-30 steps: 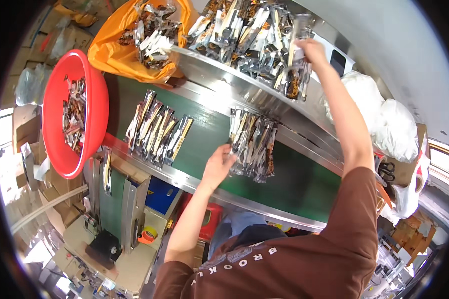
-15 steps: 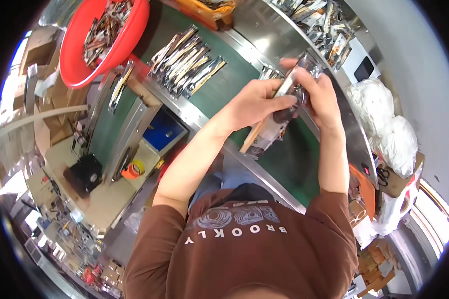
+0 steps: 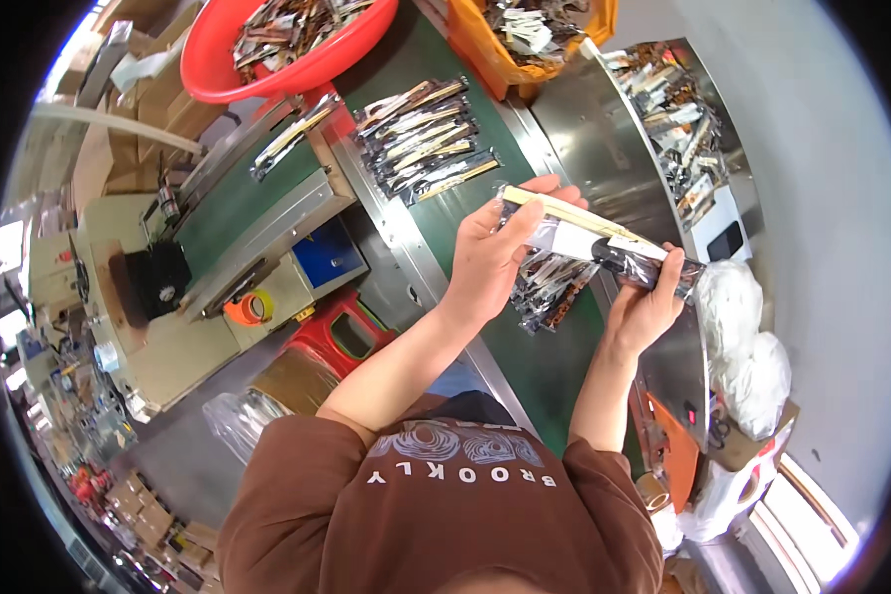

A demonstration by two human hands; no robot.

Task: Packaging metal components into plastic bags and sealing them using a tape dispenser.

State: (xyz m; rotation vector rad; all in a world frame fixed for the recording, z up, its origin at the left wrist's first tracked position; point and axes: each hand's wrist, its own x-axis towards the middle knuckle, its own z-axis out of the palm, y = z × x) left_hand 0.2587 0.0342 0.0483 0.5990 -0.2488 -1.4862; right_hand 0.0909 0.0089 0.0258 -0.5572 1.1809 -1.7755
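A clear packet of disposable cutlery (image 3: pixel 576 234), with pale wooden chopsticks, a white paper piece and a dark plastic part inside, is stretched between my hands above the green belt. My left hand (image 3: pixel 490 252) grips its left end, thumb on top. At the other end, the fingers and thumb of my right hand (image 3: pixel 645 309) pinch the dark part. Beneath the held packet, a bunch of similar packets (image 3: pixel 546 295) lies on the belt, partly covered by my left hand and the packet. Farther off, a neat row of packets (image 3: pixel 424 141) is laid out on the belt.
A red basin (image 3: pixel 200 61) and an orange bin (image 3: pixel 470 45), both holding packets, stand at the far side. One packet (image 3: pixel 292 137) lies left of the row. A metal tray (image 3: pixel 728 148) of packets and white plastic bags (image 3: pixel 747 346) are right. A red stool (image 3: pixel 351 327) stands lower left.
The packet has swung from steeply slanted to nearly level, its chopsticks now at the top. My hands have moved apart to its two ends. The view has shifted, showing more of the bins.
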